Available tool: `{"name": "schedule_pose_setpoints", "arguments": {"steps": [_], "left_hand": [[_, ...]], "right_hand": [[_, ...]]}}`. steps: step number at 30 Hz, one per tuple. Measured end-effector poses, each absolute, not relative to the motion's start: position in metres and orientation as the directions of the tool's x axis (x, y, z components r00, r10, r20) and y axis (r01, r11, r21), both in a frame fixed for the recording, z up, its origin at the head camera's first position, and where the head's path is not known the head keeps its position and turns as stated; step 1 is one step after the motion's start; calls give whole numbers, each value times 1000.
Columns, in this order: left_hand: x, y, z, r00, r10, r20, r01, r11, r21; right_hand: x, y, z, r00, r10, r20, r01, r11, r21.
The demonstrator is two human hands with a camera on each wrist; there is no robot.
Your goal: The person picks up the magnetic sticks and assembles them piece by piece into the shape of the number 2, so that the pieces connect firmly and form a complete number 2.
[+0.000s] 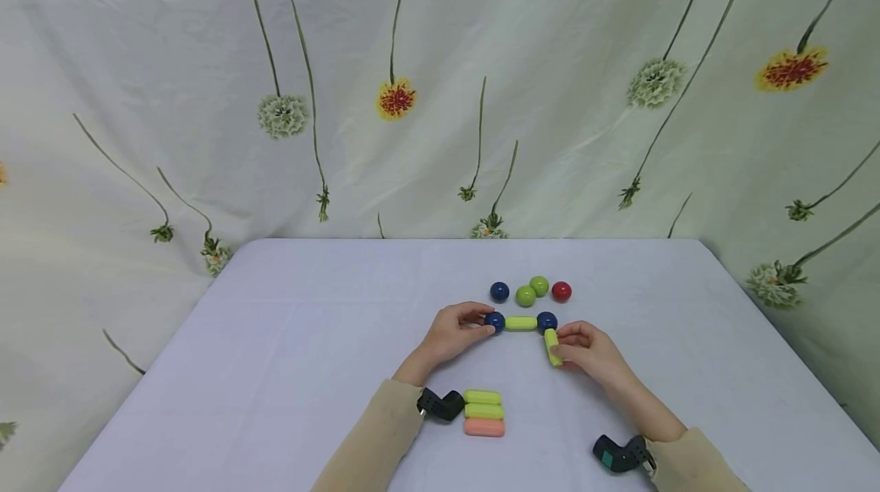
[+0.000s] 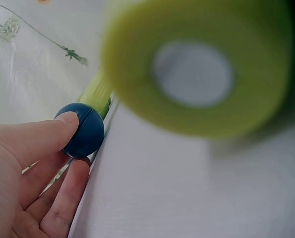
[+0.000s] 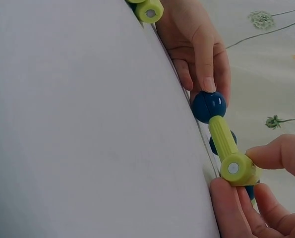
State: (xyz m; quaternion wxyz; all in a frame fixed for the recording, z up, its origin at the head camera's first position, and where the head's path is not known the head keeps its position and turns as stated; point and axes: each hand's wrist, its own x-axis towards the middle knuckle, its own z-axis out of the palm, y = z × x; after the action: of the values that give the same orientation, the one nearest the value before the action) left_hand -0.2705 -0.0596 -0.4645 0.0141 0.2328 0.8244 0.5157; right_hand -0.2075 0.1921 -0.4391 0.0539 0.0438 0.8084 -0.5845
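Bridging left hand (image 1: 454, 333) and right hand (image 1: 593, 353), head view: a ball-and-rod chain (image 1: 521, 323) over the counter (image 1: 330, 339). Left wrist: fingers (image 2: 72, 193) pinch the blue end ball (image 2: 88, 134). Right wrist: fingers nearly closed, gripping the lime-green end rod (image 3: 240, 169); uneven twisting might part its joint.

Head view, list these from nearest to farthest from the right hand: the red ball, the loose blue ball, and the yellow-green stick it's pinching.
From the right hand:
1. Yellow-green stick: pinched in it.
2. Red ball: beyond it, slightly left.
3. Loose blue ball: beyond it, much farther left.
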Motion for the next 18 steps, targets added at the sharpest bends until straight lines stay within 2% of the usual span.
{"name": "schedule_pose_setpoints", "arguments": {"steps": [18], "left_hand": [[-272,-59,-464,-896,396,201,354,361,863]], "right_hand": [[-210,195,-440,-988,15,-154,150,316,-937]]}}
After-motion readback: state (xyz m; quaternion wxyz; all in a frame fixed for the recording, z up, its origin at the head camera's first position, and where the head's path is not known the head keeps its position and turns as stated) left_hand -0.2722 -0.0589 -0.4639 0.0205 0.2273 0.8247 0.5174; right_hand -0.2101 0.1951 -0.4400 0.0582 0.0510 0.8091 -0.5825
